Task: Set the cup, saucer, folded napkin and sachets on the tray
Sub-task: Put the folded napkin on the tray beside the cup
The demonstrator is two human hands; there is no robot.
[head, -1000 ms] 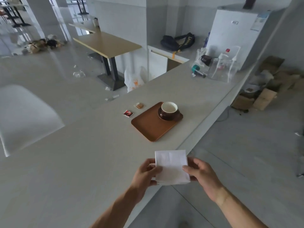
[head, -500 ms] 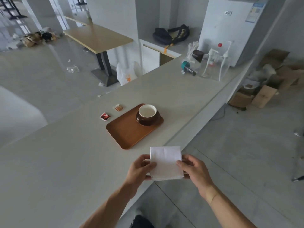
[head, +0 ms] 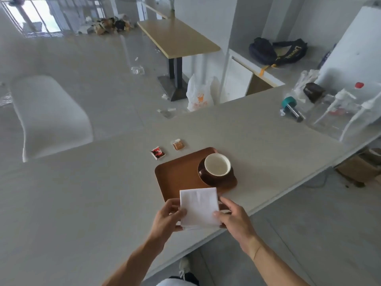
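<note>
A folded white napkin [head: 199, 207] is held between my left hand [head: 168, 218] on its left edge and my right hand [head: 234, 219] on its right edge. It hovers over the near corner of the brown tray [head: 178, 175] on the grey counter. A brown cup with a white inside [head: 217, 167] stands on a dark saucer [head: 221, 181] at the tray's right end. Two sachets lie on the counter beyond the tray: a red and black one [head: 157, 153] and an orange one [head: 178, 144].
The counter [head: 82, 203] ends in an edge close to my body, with floor below. At its far right stand pump bottles [head: 348, 108], a teal-capped metal tool [head: 291, 108] and a dark jar [head: 313, 92]. A white chair [head: 49, 118] and a wooden table [head: 177, 38] lie beyond.
Both hands have carried the napkin forward from off the counter's edge to over the tray's near corner. The view has moved closer to the tray.
</note>
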